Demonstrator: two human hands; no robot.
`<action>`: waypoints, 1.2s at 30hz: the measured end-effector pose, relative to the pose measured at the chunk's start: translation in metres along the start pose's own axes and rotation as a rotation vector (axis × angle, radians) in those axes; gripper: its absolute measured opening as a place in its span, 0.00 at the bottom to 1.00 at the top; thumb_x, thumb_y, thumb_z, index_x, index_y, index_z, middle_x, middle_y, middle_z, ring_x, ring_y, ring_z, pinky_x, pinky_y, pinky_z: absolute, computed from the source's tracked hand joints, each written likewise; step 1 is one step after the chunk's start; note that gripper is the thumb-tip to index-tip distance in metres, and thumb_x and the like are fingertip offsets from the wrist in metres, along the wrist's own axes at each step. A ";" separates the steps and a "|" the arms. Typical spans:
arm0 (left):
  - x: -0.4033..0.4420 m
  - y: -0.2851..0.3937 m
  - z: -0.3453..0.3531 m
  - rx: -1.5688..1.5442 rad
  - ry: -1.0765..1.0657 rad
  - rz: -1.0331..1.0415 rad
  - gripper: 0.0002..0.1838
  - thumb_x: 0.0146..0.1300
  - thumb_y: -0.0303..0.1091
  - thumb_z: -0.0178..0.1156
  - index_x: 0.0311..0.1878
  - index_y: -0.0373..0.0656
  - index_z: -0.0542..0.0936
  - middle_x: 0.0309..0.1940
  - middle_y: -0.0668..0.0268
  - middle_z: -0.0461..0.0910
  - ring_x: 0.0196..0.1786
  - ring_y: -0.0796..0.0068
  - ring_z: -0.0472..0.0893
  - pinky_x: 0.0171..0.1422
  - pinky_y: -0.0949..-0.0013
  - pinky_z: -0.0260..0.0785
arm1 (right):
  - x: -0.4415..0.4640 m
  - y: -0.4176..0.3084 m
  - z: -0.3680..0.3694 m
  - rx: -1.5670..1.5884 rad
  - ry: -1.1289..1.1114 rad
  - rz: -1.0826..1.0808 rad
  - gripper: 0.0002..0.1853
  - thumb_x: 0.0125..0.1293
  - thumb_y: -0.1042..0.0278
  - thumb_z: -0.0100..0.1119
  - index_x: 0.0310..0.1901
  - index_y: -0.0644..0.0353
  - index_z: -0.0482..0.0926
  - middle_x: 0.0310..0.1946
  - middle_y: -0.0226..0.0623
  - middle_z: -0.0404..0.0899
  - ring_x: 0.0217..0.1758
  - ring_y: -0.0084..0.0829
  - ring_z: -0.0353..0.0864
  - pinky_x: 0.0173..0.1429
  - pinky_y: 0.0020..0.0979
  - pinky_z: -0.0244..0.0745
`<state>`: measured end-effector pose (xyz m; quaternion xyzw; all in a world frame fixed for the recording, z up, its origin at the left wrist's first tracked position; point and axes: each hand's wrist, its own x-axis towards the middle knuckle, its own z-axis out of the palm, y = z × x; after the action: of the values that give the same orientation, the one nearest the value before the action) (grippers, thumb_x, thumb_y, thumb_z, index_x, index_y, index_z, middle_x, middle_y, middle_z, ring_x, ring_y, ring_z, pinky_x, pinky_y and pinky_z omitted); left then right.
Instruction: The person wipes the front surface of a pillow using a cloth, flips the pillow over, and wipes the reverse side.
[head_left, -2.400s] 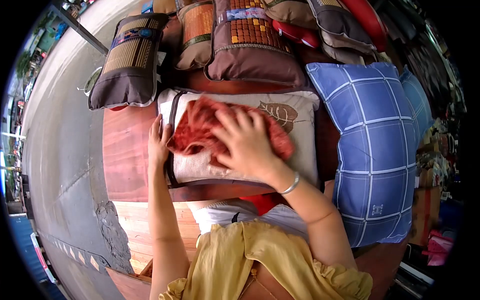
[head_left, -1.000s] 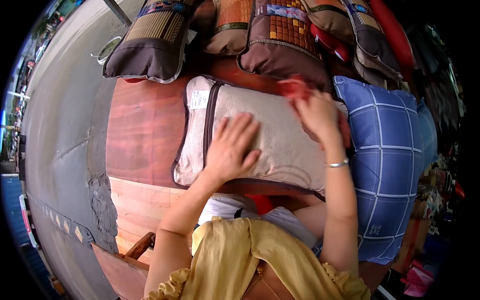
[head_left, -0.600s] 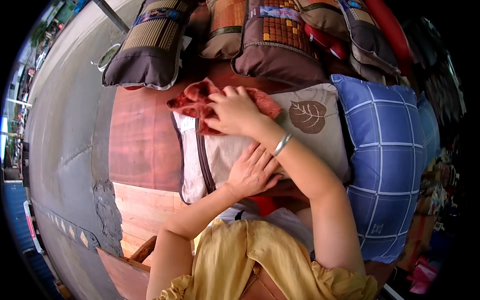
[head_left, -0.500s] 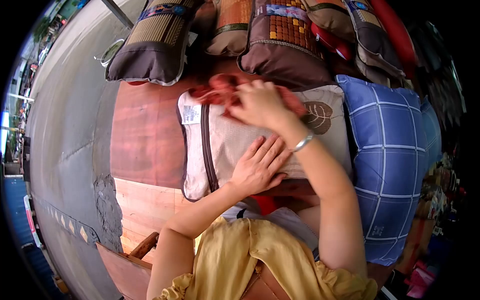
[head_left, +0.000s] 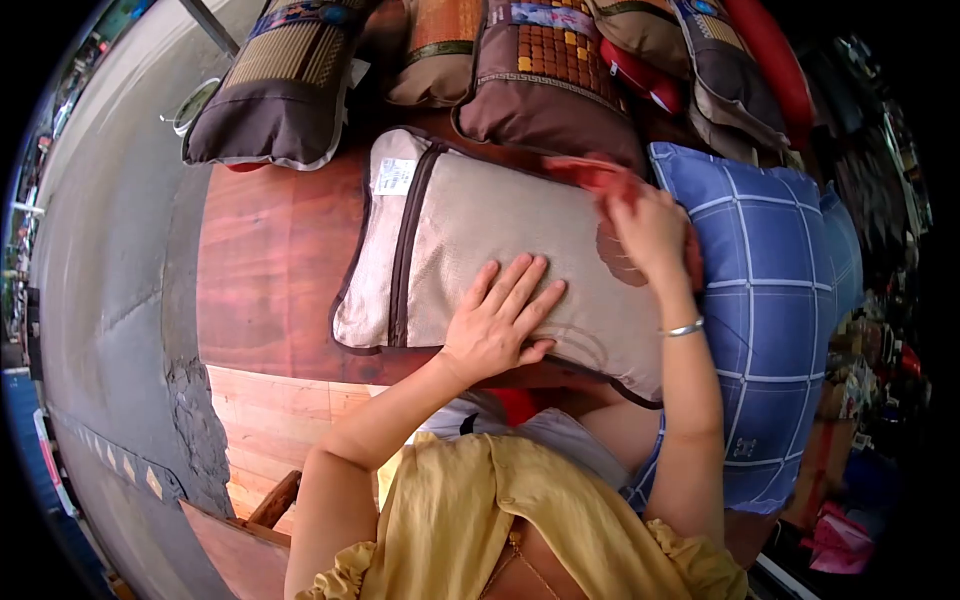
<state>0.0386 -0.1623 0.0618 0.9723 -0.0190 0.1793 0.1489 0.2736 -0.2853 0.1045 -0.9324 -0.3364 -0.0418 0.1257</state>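
Observation:
A beige pillow with dark piping, a brown zip and a white label lies on the reddish wooden table in front of me. My left hand rests flat on its near middle part, fingers spread. At the pillow's right end my right hand is closed on a red cloth, pressed against the surface beside a brown leaf print. Part of the cloth hangs out past the fingers, and part of the leaf print is covered. A silver bangle circles the right wrist.
A blue checked pillow lies close on the right. Several pillows stand along the back, among them a brown one with a beaded panel. Left of the wooden table is grey pavement; a wooden piece stands at the lower left.
My right hand has moved right with the red cloth, from the pillow's upper middle to its right end. The pillow has turned, its left end farther from me, its right end nearer.

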 end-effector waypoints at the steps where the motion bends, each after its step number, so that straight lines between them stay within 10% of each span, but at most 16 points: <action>1: 0.000 0.000 0.000 0.005 0.003 -0.006 0.41 0.58 0.61 0.60 0.73 0.55 0.69 0.74 0.57 0.65 0.76 0.58 0.64 0.79 0.48 0.48 | -0.007 -0.026 0.007 -0.006 0.112 -0.118 0.26 0.70 0.45 0.51 0.46 0.64 0.84 0.60 0.46 0.79 0.54 0.47 0.78 0.58 0.51 0.70; 4: -0.001 -0.001 -0.001 0.020 0.040 0.005 0.36 0.58 0.60 0.61 0.68 0.54 0.75 0.69 0.56 0.71 0.73 0.57 0.67 0.78 0.47 0.50 | -0.029 -0.095 0.016 0.067 0.144 -0.440 0.22 0.56 0.50 0.63 0.34 0.66 0.87 0.63 0.39 0.74 0.56 0.43 0.70 0.58 0.47 0.65; 6: -0.003 -0.006 -0.010 -0.257 -0.623 -0.289 0.34 0.60 0.61 0.62 0.66 0.54 0.75 0.67 0.56 0.72 0.74 0.59 0.65 0.78 0.47 0.51 | -0.048 -0.122 0.013 0.159 0.076 -0.550 0.23 0.54 0.50 0.65 0.41 0.63 0.85 0.59 0.39 0.74 0.56 0.41 0.69 0.58 0.46 0.64; 8: -0.006 -0.015 -0.018 -0.205 -0.570 -0.296 0.32 0.61 0.63 0.61 0.62 0.54 0.78 0.65 0.54 0.73 0.73 0.56 0.66 0.78 0.45 0.53 | -0.061 -0.118 0.014 0.238 0.140 -0.597 0.23 0.54 0.49 0.65 0.42 0.63 0.85 0.58 0.39 0.74 0.57 0.41 0.69 0.57 0.46 0.64; 10: -0.019 -0.041 -0.017 0.102 -0.130 0.164 0.35 0.61 0.64 0.59 0.66 0.54 0.76 0.68 0.53 0.70 0.74 0.53 0.65 0.79 0.45 0.51 | -0.080 -0.085 -0.002 0.220 0.140 -0.497 0.24 0.54 0.49 0.65 0.43 0.63 0.84 0.59 0.40 0.74 0.57 0.43 0.69 0.56 0.46 0.65; 18: 0.000 -0.147 -0.029 -0.209 0.157 -0.400 0.30 0.70 0.48 0.58 0.71 0.47 0.71 0.73 0.49 0.65 0.75 0.49 0.64 0.77 0.52 0.56 | -0.133 0.049 -0.006 0.146 0.246 0.164 0.26 0.69 0.55 0.57 0.63 0.62 0.75 0.64 0.50 0.71 0.64 0.52 0.68 0.70 0.48 0.59; 22: 0.000 -0.157 -0.012 -0.353 0.236 -0.597 0.27 0.72 0.46 0.56 0.71 0.47 0.72 0.70 0.48 0.69 0.73 0.49 0.67 0.76 0.56 0.59 | -0.144 0.032 -0.001 0.151 0.308 0.164 0.24 0.66 0.54 0.59 0.57 0.63 0.79 0.65 0.50 0.70 0.58 0.52 0.69 0.60 0.52 0.64; 27: -0.005 -0.161 -0.008 -0.342 0.242 -0.574 0.28 0.72 0.46 0.56 0.72 0.47 0.71 0.70 0.49 0.69 0.73 0.50 0.68 0.74 0.56 0.61 | -0.140 -0.095 0.005 0.111 0.125 -0.319 0.29 0.48 0.52 0.66 0.50 0.64 0.81 0.59 0.42 0.71 0.54 0.49 0.66 0.47 0.50 0.59; 33: -0.023 -0.189 0.018 -1.267 0.398 -0.565 0.29 0.69 0.28 0.57 0.74 0.39 0.67 0.44 0.67 0.79 0.43 0.76 0.77 0.55 0.72 0.74 | -0.148 -0.187 0.076 0.045 0.179 -0.600 0.33 0.54 0.50 0.69 0.62 0.51 0.79 0.72 0.35 0.65 0.66 0.43 0.63 0.70 0.45 0.52; 36: -0.027 -0.187 0.009 -0.897 0.314 -0.643 0.27 0.70 0.32 0.57 0.72 0.41 0.69 0.48 0.62 0.81 0.50 0.69 0.80 0.60 0.67 0.73 | -0.160 -0.150 0.058 0.072 0.050 -0.617 0.36 0.53 0.53 0.70 0.67 0.50 0.76 0.76 0.36 0.61 0.64 0.41 0.65 0.65 0.45 0.59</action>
<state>0.0331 0.0132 -0.0090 0.7326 0.2257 0.2416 0.5950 0.0546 -0.2578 0.0538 -0.7798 -0.6017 -0.0890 0.1483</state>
